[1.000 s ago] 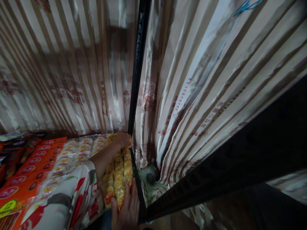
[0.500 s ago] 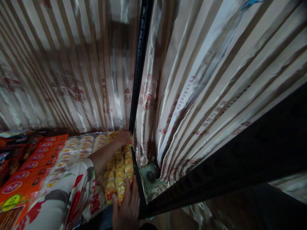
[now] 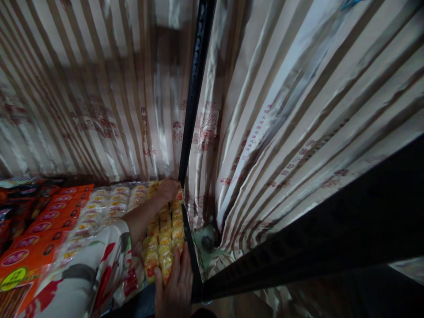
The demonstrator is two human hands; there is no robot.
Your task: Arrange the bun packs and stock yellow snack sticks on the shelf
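Observation:
Small yellow-wrapped snacks in a clear pack (image 3: 165, 238) lie in rows at the right end of a shelf. My left hand (image 3: 169, 190) reaches across to the far end of the rows, its fingers bent down over the pack beside the black post; the fingertips are dim and partly hidden. At the near end, my right hand (image 3: 175, 276) grips the same pack, thumb on its left and fingers on its right. A patterned white sleeve (image 3: 86, 269) covers my left forearm in part.
Pale-wrapped snacks (image 3: 115, 201) and orange snack packs (image 3: 43, 225) fill the shelf leftward. A black upright post (image 3: 194, 97) stands at the corner, and a dark shelf beam (image 3: 298, 234) slants to the right. Pleated printed sheeting (image 3: 99, 88) hangs behind.
The camera view has shifted very slightly. Both hands keep their places at the two ends of the yellow pack.

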